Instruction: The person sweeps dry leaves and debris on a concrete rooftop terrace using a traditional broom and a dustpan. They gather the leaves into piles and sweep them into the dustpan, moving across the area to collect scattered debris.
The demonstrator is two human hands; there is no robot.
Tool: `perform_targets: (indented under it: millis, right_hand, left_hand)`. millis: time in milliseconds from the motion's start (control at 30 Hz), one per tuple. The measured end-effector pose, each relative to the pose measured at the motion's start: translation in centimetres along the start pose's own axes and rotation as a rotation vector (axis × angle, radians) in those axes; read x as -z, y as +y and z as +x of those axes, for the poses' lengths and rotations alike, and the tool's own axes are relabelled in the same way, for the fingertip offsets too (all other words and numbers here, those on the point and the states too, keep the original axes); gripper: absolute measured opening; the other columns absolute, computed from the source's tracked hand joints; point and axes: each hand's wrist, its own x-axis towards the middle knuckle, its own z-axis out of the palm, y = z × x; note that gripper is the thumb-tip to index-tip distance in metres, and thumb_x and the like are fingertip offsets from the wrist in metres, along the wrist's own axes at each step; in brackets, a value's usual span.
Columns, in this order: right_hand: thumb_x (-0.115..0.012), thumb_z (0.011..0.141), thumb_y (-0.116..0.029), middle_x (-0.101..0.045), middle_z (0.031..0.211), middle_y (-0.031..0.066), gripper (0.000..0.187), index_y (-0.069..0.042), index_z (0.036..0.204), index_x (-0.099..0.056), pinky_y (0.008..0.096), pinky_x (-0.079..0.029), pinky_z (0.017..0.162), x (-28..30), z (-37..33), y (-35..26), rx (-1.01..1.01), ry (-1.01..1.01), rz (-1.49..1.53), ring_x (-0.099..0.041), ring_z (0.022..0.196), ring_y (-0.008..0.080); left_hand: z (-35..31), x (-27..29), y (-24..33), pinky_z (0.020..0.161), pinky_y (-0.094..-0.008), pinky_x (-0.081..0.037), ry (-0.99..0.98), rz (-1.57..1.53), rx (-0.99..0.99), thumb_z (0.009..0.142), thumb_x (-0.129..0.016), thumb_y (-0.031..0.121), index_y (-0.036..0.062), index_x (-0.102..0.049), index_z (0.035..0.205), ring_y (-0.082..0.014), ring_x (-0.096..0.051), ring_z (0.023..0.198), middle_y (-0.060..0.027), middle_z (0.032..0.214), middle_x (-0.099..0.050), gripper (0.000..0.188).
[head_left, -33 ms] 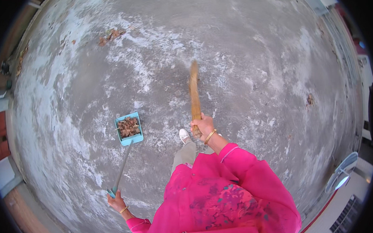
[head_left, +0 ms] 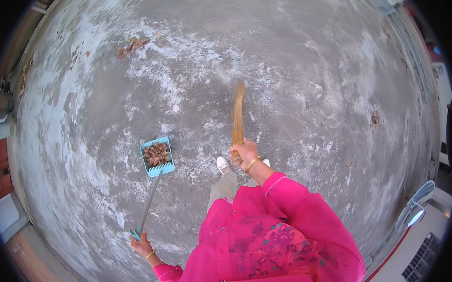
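While our right hand [head_left: 244,154] grips the straw broom [head_left: 238,118], whose bristles point away over the concrete floor [head_left: 303,62], our left hand [head_left: 141,244] clasps the long handle of the teal dustpan [head_left: 157,156]. We see dry leaves heaped in that pan, and a small leaf pile [head_left: 132,45] lies well apart.
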Motion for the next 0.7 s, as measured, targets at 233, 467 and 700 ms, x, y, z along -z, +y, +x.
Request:
perform_targets:
  millis: [233, 467, 700]
  right_hand:
    - [-0.062, 0.066, -0.001, -0.049, 0.057, 0.0060, 0.017, -0.007, 0.068, -0.046, 0.0311, -0.035, 0.032, -3.5, 11.7, -4.6, -0.308, -0.288, 0.217, -0.050, 0.040, 0.0184]
    - [-0.061, 0.065, 0.007, -0.055, 0.064, 0.0090, 0.062, 0.004, 0.123, -0.040, 0.0293, -0.040, 0.035, 4.7, 14.6, -13.8, 0.125, -0.325, -0.247, -0.053, 0.043, 0.0151]
    - [-0.063, 0.065, 0.002, -0.056, 0.063, 0.0082, 0.039, 0.003, 0.103, -0.054, 0.0290, -0.041, 0.035, 29.2, 10.9, -19.7, 0.068, -0.272, -0.024, -0.055, 0.045, 0.0151]
  left_hand:
    - [-1.6, -4.6, 5.9, 0.035, -0.0220, -0.030, -0.058, -0.007, 0.061, 0.069, -0.067, 0.004, -0.0007, -0.059, 0.092, -0.0069, -0.040, 0.045, -0.0006, 0.064, -0.051, 0.025]
    - [-5.4, -11.8, 18.2, 0.033, -0.0206, -0.032, -0.115, 0.081, -0.110, 0.070, -0.064, 0.004, -0.0045, -0.056, 0.102, -0.0088, -0.043, 0.044, -0.0051, 0.073, -0.057, 0.034]
    - [-15.6, -21.0, 28.4, 0.033, -0.0216, -0.033, -0.215, 0.126, -0.261, 0.071, -0.065, 0.006, -0.0037, -0.056, 0.103, -0.0095, -0.042, 0.042, -0.0069, 0.073, -0.058, 0.034]
